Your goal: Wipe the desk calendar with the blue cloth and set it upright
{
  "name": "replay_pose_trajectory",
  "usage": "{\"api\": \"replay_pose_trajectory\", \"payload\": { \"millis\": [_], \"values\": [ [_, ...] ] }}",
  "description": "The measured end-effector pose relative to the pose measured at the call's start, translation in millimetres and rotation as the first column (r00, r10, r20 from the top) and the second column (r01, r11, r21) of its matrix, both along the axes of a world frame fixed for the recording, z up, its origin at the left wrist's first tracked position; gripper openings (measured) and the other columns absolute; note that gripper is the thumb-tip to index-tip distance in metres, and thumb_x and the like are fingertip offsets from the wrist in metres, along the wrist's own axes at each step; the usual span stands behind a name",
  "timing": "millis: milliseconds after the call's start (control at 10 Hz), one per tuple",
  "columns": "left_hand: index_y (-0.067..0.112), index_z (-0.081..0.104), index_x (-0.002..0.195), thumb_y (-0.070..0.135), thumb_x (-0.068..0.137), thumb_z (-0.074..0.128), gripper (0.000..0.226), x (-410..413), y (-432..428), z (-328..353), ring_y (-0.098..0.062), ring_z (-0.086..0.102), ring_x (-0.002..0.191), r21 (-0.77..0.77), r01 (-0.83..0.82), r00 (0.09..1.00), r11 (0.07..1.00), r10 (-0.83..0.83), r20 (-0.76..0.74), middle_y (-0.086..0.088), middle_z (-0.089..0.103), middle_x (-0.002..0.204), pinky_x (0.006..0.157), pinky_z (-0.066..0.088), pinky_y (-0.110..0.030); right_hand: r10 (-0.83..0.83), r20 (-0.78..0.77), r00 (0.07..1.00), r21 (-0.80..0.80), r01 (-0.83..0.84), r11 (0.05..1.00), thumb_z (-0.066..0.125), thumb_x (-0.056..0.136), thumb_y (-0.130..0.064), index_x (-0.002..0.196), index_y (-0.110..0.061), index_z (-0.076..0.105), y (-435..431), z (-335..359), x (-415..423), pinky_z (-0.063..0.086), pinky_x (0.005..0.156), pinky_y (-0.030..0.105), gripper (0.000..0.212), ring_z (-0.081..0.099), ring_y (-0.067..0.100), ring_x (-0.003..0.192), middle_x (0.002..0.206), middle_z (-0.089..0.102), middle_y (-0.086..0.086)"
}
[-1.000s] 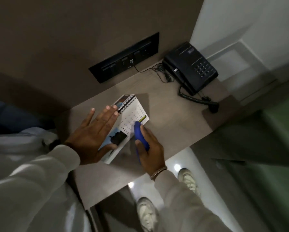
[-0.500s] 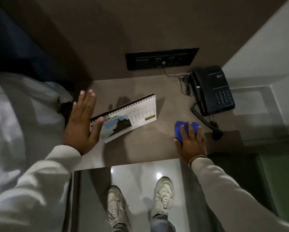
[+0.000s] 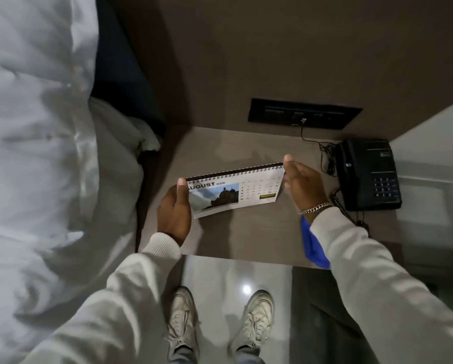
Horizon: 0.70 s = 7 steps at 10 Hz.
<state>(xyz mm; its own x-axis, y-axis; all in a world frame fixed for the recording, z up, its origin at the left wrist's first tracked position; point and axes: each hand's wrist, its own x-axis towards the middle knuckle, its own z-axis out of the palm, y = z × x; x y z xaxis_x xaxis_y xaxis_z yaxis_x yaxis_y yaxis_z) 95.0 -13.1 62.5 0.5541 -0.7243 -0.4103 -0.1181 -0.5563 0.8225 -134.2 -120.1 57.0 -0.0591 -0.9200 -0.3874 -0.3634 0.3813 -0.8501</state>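
The spiral-bound desk calendar [image 3: 236, 191], open at an August page with a landscape photo, is held over the brown bedside table [image 3: 246, 235] with its wire spine on top. My left hand [image 3: 174, 210] grips its left end, thumb on the front. My right hand [image 3: 301, 183] grips its right end near the spine. Whether its base touches the table I cannot tell. The blue cloth [image 3: 313, 245] lies on the table's front right edge, partly under my right sleeve, and no hand holds it.
A black telephone [image 3: 368, 174] with its coiled cord sits at the table's right. A dark switch panel [image 3: 304, 114] with a plugged cable is on the wall behind. White bedding [image 3: 41, 153] fills the left. My shoes [image 3: 220, 319] stand on glossy floor below.
My right hand left the blue cloth on the table and went to the calendar's right end. My left hand closed on its left end. The calendar now faces me, spine up.
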Motion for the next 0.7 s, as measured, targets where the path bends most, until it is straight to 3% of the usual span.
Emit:
{"api": "replay_pose_trajectory", "payload": {
  "millis": [100, 200, 400, 500, 600, 700],
  "values": [
    [0.024, 0.063, 0.117, 0.060, 0.094, 0.032, 0.053, 4.8, -12.0, 2.4, -0.024, 0.057, 0.119, -0.026, 0.038, 0.994, 0.999, -0.041, -0.102, -0.002, 0.064, 0.125, 0.107, 0.041, -0.048, -0.023, -0.025, 0.999, -0.046, 0.022, 0.999, 0.050, 0.086, -0.061, 0.064, -0.028, 0.070, 1.0, -1.6, 0.5, 0.047, 0.055, 0.010, 0.045, 0.059, -0.012, 0.051, 0.055, 0.068, -0.023],
    [0.025, 0.061, 0.123, 0.073, 0.085, 0.028, 0.069, 14.5, -34.3, 7.2, -0.022, 0.054, 0.124, -0.043, 0.114, 0.989, 0.993, -0.117, -0.090, 0.000, 0.062, 0.131, 0.110, 0.038, -0.048, -0.034, 0.006, 0.999, -0.057, 0.035, 0.998, 0.051, 0.091, -0.055, 0.054, -0.030, 0.065, -10.0, 0.7, 4.3, 0.042, 0.049, 0.005, 0.046, 0.055, -0.012, 0.047, 0.048, 0.062, -0.023],
    [0.032, 0.054, 0.131, 0.089, 0.068, 0.019, 0.091, 38.2, -98.6, 16.4, -0.024, 0.047, 0.132, -0.023, 0.199, 0.979, 0.980, -0.200, -0.029, 0.001, 0.055, 0.141, 0.113, 0.032, -0.047, -0.095, 0.126, 0.987, -0.049, 0.102, 0.994, 0.058, 0.078, -0.064, 0.059, -0.028, 0.071, -50.6, 7.9, 21.5, 0.051, 0.072, 0.026, 0.043, 0.065, -0.006, 0.061, 0.058, 0.070, -0.018],
    [0.034, 0.054, 0.131, 0.094, 0.061, 0.022, 0.097, 47.3, -121.5, 8.8, -0.020, 0.045, 0.135, -0.010, 0.240, 0.967, 0.971, -0.240, -0.091, 0.005, 0.053, 0.143, 0.115, 0.029, -0.048, -0.124, 0.106, 0.987, -0.028, 0.128, 0.991, 0.053, 0.070, -0.074, 0.064, -0.008, 0.064, -64.9, 5.1, 27.4, 0.056, 0.081, 0.044, 0.067, 0.072, 0.019, 0.074, 0.070, 0.074, 0.004],
    [0.031, 0.058, 0.127, 0.092, 0.062, 0.023, 0.096, 51.7, -137.1, 2.6, -0.020, 0.047, 0.132, -0.008, 0.259, 0.961, 0.966, -0.258, -0.099, 0.004, 0.056, 0.140, 0.115, 0.030, -0.048, -0.121, 0.078, 0.990, -0.026, 0.124, 0.992, 0.048, 0.073, -0.074, 0.088, 0.006, 0.060, -71.5, -0.3, 33.9, 0.053, 0.096, 0.055, 0.083, 0.070, 0.037, 0.102, 0.103, 0.073, 0.023],
    [0.022, 0.064, 0.119, 0.081, 0.076, 0.023, 0.084, 49.6, -142.9, 6.4, -0.029, 0.055, 0.124, -0.008, 0.250, 0.967, 0.968, -0.250, -0.040, -0.007, 0.063, 0.131, 0.110, 0.036, -0.047, -0.137, 0.104, 0.985, -0.020, 0.140, 0.990, 0.050, 0.084, -0.064, 0.101, -0.003, 0.065, -69.1, 7.5, 37.9, 0.053, 0.095, 0.043, 0.065, 0.070, 0.026, 0.101, 0.103, 0.075, 0.011]
  ]
}}
